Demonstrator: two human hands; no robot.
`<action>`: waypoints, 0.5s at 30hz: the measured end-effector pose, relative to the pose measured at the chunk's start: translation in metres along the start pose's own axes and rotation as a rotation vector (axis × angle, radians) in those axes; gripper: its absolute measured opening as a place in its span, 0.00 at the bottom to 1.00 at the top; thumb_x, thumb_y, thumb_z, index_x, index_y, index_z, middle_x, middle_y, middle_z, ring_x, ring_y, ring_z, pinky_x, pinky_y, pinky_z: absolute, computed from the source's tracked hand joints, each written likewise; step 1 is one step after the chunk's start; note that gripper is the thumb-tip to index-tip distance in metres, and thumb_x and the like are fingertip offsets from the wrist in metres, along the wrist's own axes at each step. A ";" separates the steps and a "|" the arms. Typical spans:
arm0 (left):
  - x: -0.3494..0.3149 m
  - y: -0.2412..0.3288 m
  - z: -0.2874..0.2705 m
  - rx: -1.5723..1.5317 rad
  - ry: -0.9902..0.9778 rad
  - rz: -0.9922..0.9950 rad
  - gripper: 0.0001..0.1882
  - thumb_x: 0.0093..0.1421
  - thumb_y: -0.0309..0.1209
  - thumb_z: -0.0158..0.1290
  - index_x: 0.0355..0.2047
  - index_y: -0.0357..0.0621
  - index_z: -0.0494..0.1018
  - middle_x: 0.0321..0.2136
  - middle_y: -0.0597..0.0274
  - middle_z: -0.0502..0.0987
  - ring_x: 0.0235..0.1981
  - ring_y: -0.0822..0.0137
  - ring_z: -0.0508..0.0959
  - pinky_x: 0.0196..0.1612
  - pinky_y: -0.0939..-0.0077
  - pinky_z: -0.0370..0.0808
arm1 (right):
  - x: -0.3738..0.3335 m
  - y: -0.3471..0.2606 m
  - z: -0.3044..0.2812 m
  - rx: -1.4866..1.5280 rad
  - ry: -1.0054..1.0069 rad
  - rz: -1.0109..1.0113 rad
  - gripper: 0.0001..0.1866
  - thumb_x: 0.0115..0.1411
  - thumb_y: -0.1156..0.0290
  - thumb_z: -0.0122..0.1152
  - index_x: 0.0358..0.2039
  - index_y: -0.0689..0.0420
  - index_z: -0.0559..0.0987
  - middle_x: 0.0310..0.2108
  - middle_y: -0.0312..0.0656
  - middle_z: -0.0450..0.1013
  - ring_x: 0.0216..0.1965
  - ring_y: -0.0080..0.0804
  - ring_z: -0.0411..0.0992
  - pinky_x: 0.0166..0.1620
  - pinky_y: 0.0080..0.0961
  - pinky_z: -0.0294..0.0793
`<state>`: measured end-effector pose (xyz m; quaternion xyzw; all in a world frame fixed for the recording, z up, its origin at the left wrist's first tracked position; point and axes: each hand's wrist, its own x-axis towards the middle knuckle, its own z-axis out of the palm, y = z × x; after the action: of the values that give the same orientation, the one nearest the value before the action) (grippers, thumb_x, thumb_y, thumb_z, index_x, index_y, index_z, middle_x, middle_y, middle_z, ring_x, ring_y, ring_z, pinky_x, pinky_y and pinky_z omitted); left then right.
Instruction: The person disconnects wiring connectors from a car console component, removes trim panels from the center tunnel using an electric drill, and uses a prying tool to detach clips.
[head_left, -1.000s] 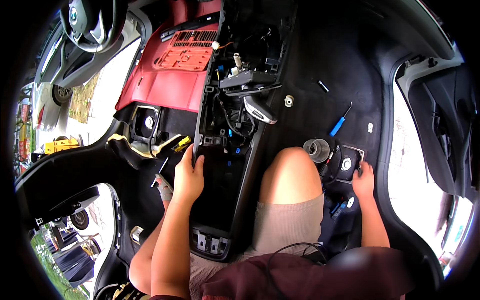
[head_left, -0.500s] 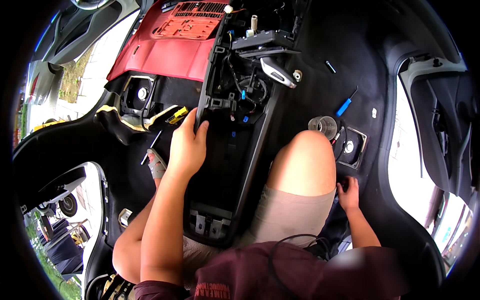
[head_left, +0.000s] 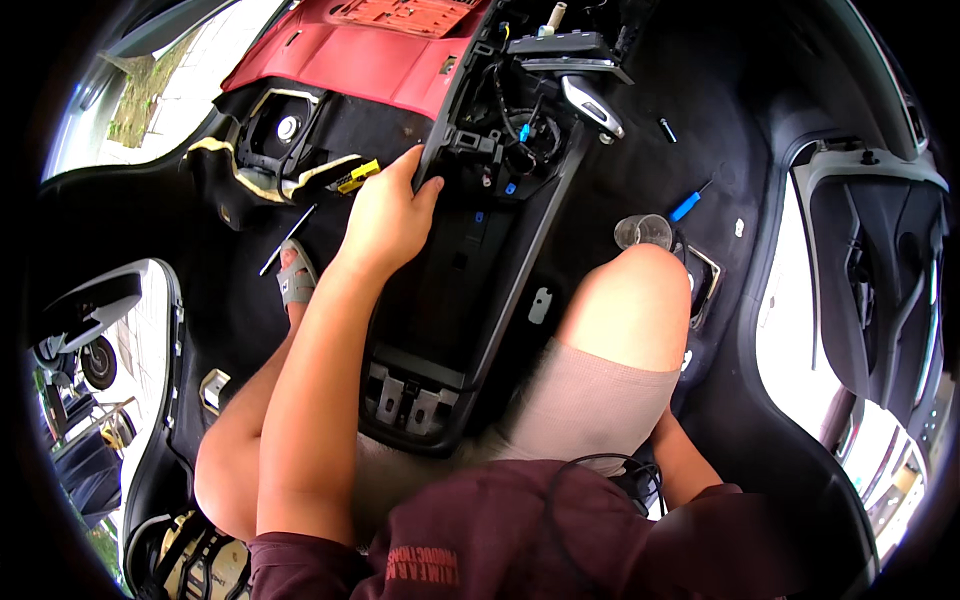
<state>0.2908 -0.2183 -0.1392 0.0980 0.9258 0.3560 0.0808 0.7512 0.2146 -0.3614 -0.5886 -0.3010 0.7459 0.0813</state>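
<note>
- At centre: console (head_left: 455, 290), running forward.
- Left of its front: red panel (head_left: 360, 65).
- Left hand (head_left: 392, 222): fingers gripping the console's left rim.
- Right hand: apparently hidden behind the right thigh (head_left: 600, 395); cannot tell its fingers' state.
- Clear cup (head_left: 640, 229): beyond the right knee (head_left: 650, 275).
- Blue tool (head_left: 686, 206): right of the cup.

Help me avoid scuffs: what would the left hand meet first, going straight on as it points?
Probably the near edge of the red floor covering, just ahead of the left hand, which grips the centre console; depth is unclear here.
</note>
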 end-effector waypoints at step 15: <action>-0.051 -0.125 0.033 -1.129 -0.531 -0.694 0.38 0.77 0.58 0.42 0.76 0.45 0.61 0.64 0.54 0.76 0.59 0.63 0.78 0.65 0.67 0.71 | -0.071 -0.160 0.058 -1.407 0.311 -0.843 0.12 0.67 0.70 0.64 0.43 0.63 0.73 0.43 0.51 0.78 0.44 0.42 0.76 0.50 0.37 0.75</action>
<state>0.3315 -0.2998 -0.2433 -0.1758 0.5272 0.6988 0.4505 0.6810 0.2888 -0.2082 -0.4364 -0.8770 0.2009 0.0078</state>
